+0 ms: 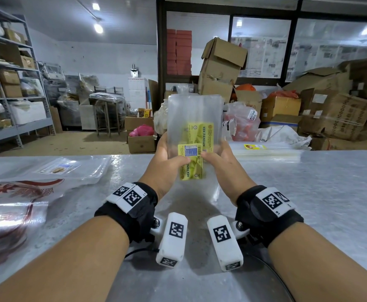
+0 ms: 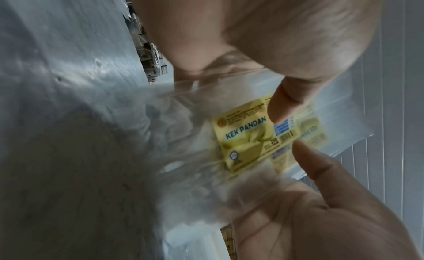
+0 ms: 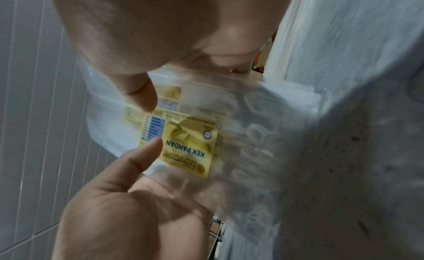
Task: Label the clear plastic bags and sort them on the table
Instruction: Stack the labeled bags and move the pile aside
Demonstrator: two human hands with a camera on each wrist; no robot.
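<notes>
I hold a clear plastic bag (image 1: pixel 194 112) upright above the steel table (image 1: pixel 320 203), gripped between both hands. A yellow "KEK PANDAN" label (image 1: pixel 191 165) sits on its front, and a second yellow label (image 1: pixel 202 134) shows through the plastic higher up. My left hand (image 1: pixel 169 158) grips the bag's left edge, thumb lying across the front label (image 2: pixel 247 136). My right hand (image 1: pixel 216 156) grips the right edge, thumb tip touching the label's right end (image 3: pixel 183 142). In both wrist views the two thumbs meet near the label's barcode end. The fingers behind the bag are hidden.
A flat stack of clear bags (image 1: pixel 269 152) with a small yellow label lies at the table's back right. At the left lie bags with a picture label (image 1: pixel 58 168) and red-printed bags (image 1: pixel 14 203). Cardboard boxes (image 1: pixel 341 114) crowd the floor beyond the table.
</notes>
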